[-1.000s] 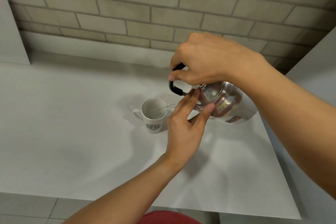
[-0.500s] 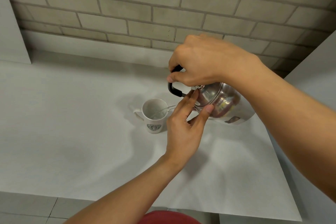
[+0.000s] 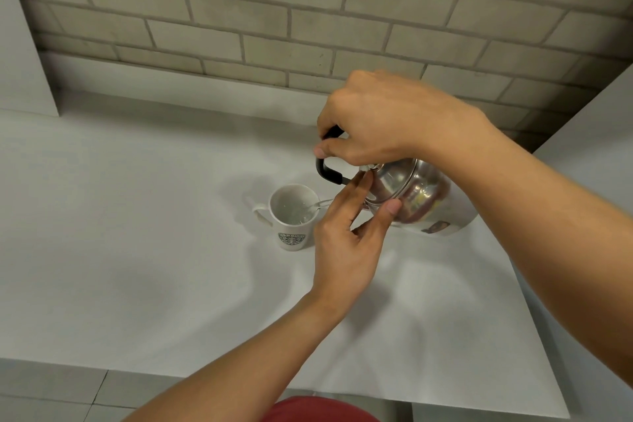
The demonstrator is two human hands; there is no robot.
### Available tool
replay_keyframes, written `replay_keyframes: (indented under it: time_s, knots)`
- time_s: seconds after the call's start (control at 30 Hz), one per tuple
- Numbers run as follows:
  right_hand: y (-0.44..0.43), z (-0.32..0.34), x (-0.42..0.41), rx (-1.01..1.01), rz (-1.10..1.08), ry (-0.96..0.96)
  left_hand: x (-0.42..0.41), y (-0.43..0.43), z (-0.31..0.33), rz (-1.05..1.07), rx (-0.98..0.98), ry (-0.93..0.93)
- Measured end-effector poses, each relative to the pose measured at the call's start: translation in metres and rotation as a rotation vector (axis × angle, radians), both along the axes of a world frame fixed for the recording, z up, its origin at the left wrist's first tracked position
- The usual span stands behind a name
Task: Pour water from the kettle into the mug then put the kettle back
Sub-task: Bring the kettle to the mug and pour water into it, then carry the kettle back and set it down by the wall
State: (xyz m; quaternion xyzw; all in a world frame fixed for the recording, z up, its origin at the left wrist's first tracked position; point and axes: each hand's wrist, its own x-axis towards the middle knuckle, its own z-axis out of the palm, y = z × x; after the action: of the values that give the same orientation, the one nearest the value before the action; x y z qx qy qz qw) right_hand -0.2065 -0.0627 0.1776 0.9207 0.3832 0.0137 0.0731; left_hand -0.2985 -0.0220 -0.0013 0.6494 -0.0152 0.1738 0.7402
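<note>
Both forearms bare — no sleeves; red garment [image 3: 320, 409] at the bottom edge.

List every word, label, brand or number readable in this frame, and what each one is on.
No text can be read outright.
White mug: a round dark emblem on its side with lettering around its ring, too blurred to read.
Steel kettle: a small dark sticker low on the body, too small and blurred to read.
Brick wall and white counter: no writing.

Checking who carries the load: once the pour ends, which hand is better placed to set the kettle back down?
Right. The right hand already grips the black handle of the tilted kettle, while the left hand only steadies its lid with its fingertips beside the mug.
</note>
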Motion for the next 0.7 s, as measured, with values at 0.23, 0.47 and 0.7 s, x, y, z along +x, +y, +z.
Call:
replay_keyframes:
  time_s: [0.23, 0.47, 0.7]
  knots:
    - [-0.022, -0.01, 0.002, 0.143, 0.014, 0.03, 0.004, 0.014, -0.008, -0.059, 0.09, -0.026]
    - [-0.06, -0.034, -0.003, 0.391, -0.014, -0.024, 0.005, 0.031, -0.006, -0.092, 0.441, 0.022]
    - [-0.107, -0.073, -0.021, 0.853, -0.102, -0.177, 0.012, 0.044, 0.01, 0.06, 0.376, -0.062]
